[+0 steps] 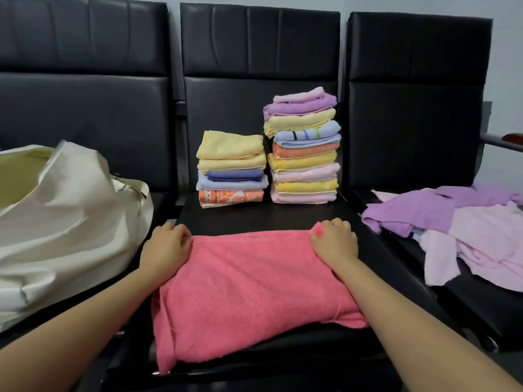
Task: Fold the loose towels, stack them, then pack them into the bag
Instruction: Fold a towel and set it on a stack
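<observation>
A pink towel [249,284] lies spread on the middle black seat, its near edge hanging over the front. My left hand [167,244] grips its far left corner with curled fingers. My right hand [335,239] grips its far right corner the same way. Behind the towel stand two stacks of folded towels: a short stack [232,168] on the left and a taller stack [304,148] on the right, both against the backrest. A cream cloth bag [65,222] sits open on the left seat.
Loose purple and pale pink towels [464,233] lie in a heap on the right seat. The three black padded seats [254,213] stand in a row with tall backrests. A metal armrest [501,141] juts out at the far right.
</observation>
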Action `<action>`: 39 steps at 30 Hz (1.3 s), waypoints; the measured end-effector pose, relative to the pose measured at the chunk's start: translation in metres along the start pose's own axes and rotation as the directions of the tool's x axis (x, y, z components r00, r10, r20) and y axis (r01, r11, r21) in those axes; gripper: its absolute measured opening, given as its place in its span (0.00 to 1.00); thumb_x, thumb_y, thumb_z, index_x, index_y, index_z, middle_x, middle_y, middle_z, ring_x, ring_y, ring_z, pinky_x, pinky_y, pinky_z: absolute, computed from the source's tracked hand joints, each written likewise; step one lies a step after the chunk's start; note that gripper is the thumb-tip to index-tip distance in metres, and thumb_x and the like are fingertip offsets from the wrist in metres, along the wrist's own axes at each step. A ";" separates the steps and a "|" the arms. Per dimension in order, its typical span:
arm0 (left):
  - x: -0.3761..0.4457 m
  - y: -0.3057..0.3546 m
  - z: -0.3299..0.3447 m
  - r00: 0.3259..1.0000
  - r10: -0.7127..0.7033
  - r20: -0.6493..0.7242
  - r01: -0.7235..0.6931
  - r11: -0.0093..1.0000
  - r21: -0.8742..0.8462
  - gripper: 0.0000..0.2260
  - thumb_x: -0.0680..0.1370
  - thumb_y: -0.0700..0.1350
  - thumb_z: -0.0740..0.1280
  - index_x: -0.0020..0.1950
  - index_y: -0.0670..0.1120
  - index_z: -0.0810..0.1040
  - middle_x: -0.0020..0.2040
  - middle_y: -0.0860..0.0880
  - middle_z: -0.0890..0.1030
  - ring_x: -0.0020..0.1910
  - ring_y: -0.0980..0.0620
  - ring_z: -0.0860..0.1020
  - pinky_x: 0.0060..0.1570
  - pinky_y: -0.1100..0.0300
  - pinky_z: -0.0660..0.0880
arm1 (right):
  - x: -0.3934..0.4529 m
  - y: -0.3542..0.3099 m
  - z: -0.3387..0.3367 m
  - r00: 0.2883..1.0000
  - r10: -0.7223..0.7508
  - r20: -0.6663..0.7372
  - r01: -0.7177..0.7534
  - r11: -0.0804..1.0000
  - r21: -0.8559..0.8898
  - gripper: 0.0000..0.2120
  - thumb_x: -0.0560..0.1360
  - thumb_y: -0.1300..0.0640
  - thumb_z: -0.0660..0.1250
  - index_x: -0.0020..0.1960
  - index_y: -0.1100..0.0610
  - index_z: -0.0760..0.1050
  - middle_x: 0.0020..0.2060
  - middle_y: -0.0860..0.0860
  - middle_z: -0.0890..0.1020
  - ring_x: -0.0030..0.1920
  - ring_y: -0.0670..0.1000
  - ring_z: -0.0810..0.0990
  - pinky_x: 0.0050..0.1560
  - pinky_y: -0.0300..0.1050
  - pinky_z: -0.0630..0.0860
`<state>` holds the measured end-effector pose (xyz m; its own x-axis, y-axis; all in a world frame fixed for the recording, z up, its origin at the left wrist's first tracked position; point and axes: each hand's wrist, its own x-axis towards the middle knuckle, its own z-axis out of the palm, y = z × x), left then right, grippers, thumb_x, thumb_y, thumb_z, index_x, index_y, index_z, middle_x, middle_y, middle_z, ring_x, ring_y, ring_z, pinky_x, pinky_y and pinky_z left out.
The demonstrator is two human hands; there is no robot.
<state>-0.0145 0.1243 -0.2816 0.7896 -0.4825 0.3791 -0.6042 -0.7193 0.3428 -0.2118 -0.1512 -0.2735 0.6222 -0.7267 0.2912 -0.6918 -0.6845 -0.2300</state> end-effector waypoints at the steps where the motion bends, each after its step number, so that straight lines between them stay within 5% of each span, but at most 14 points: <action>1: -0.002 -0.002 -0.001 1.000 -0.017 0.013 0.017 1.000 0.010 0.09 0.79 0.49 0.64 0.54 0.47 0.79 0.51 0.45 0.75 0.54 0.44 0.73 0.51 0.46 0.74 | 0.001 0.000 -0.001 0.999 0.010 0.035 -0.009 1.000 -0.004 0.17 0.80 0.49 0.56 0.62 0.58 0.74 0.61 0.55 0.73 0.62 0.56 0.68 0.60 0.51 0.67; 5: -0.005 -0.008 -0.012 0.988 -0.072 0.139 0.071 0.997 0.012 0.14 0.79 0.52 0.65 0.60 0.47 0.76 0.55 0.44 0.77 0.56 0.45 0.76 0.53 0.53 0.72 | 0.001 0.002 -0.006 0.994 0.042 0.101 -0.048 0.997 0.055 0.18 0.78 0.49 0.59 0.63 0.58 0.73 0.61 0.56 0.72 0.63 0.57 0.68 0.61 0.51 0.66; 9: -0.009 -0.005 -0.027 0.965 -0.079 0.248 0.069 0.996 0.051 0.09 0.79 0.49 0.65 0.44 0.44 0.74 0.48 0.43 0.81 0.47 0.45 0.77 0.42 0.57 0.67 | -0.007 0.001 -0.017 0.984 0.035 0.175 -0.045 0.998 0.053 0.16 0.80 0.49 0.57 0.61 0.57 0.74 0.60 0.55 0.77 0.62 0.57 0.72 0.60 0.51 0.67; 11: -0.016 -0.003 -0.034 0.958 -0.076 0.277 0.045 0.992 0.119 0.09 0.80 0.48 0.63 0.47 0.42 0.74 0.51 0.41 0.80 0.49 0.44 0.77 0.44 0.55 0.69 | -0.016 0.002 -0.024 0.984 0.027 0.174 -0.036 0.998 0.045 0.15 0.79 0.51 0.58 0.62 0.57 0.73 0.59 0.55 0.78 0.62 0.57 0.73 0.59 0.50 0.67; 14: -0.024 0.005 -0.046 0.973 -0.090 0.213 0.076 0.994 0.074 0.10 0.82 0.46 0.58 0.53 0.39 0.71 0.54 0.39 0.79 0.53 0.40 0.77 0.46 0.53 0.69 | -0.028 0.006 -0.033 0.993 0.050 0.102 -0.074 0.966 0.247 0.11 0.78 0.53 0.61 0.57 0.56 0.76 0.54 0.54 0.80 0.55 0.56 0.77 0.53 0.48 0.72; 17: -0.020 0.024 -0.073 0.987 -0.158 0.041 0.163 0.965 -0.205 0.07 0.82 0.45 0.57 0.51 0.41 0.70 0.52 0.39 0.78 0.50 0.41 0.75 0.46 0.53 0.68 | -0.026 0.006 -0.063 0.995 0.095 -0.018 -0.075 0.883 0.463 0.08 0.78 0.56 0.63 0.51 0.59 0.77 0.48 0.55 0.81 0.50 0.57 0.78 0.44 0.46 0.70; 21: 0.000 0.063 -0.134 0.971 -0.194 -0.143 0.081 0.823 -0.562 0.09 0.81 0.45 0.58 0.49 0.41 0.74 0.42 0.48 0.76 0.44 0.49 0.72 0.40 0.54 0.66 | -0.006 -0.010 -0.145 0.962 0.181 -0.204 0.032 0.668 0.743 0.10 0.77 0.59 0.64 0.49 0.66 0.78 0.41 0.56 0.78 0.43 0.53 0.74 0.40 0.45 0.65; 24: 0.014 0.093 -0.177 0.950 -0.227 -0.215 -0.021 0.640 -0.768 0.06 0.80 0.45 0.60 0.51 0.44 0.74 0.41 0.54 0.74 0.40 0.55 0.71 0.36 0.61 0.67 | 0.002 -0.024 -0.207 0.940 0.267 -0.213 0.079 0.435 0.897 0.10 0.76 0.57 0.64 0.46 0.65 0.78 0.38 0.54 0.75 0.40 0.51 0.71 0.38 0.45 0.66; 32: 0.021 0.123 -0.237 0.899 -0.249 -0.360 -0.207 0.484 -0.850 0.06 0.80 0.44 0.60 0.53 0.46 0.76 0.43 0.57 0.75 0.40 0.63 0.71 0.38 0.72 0.69 | -0.010 -0.039 -0.275 0.946 0.224 -0.235 0.184 0.226 0.957 0.07 0.77 0.60 0.65 0.45 0.61 0.80 0.35 0.50 0.77 0.36 0.46 0.74 0.36 0.40 0.70; 36: 0.026 0.130 -0.259 0.909 -0.354 -0.218 -0.121 0.278 -0.953 0.06 0.79 0.44 0.62 0.51 0.48 0.78 0.42 0.55 0.77 0.40 0.60 0.73 0.39 0.65 0.70 | -0.011 -0.044 -0.290 0.971 0.227 -0.072 0.078 -0.015 0.997 0.08 0.75 0.61 0.67 0.37 0.57 0.74 0.31 0.50 0.73 0.33 0.47 0.72 0.34 0.40 0.69; 39: 0.032 0.132 -0.273 0.955 -0.295 0.026 0.057 0.097 -0.994 0.07 0.78 0.42 0.61 0.50 0.47 0.79 0.40 0.51 0.80 0.38 0.55 0.77 0.36 0.62 0.72 | -0.003 -0.047 -0.299 0.972 0.233 0.043 -0.026 -0.075 0.997 0.01 0.73 0.61 0.68 0.42 0.58 0.77 0.38 0.53 0.79 0.39 0.50 0.78 0.41 0.45 0.75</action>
<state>-0.0977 0.1504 0.0105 0.9351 -0.2618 0.2387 -0.1203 0.3991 0.9090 -0.2910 -0.0993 0.0139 0.4591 -0.8679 0.1898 0.4012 0.0119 -0.9159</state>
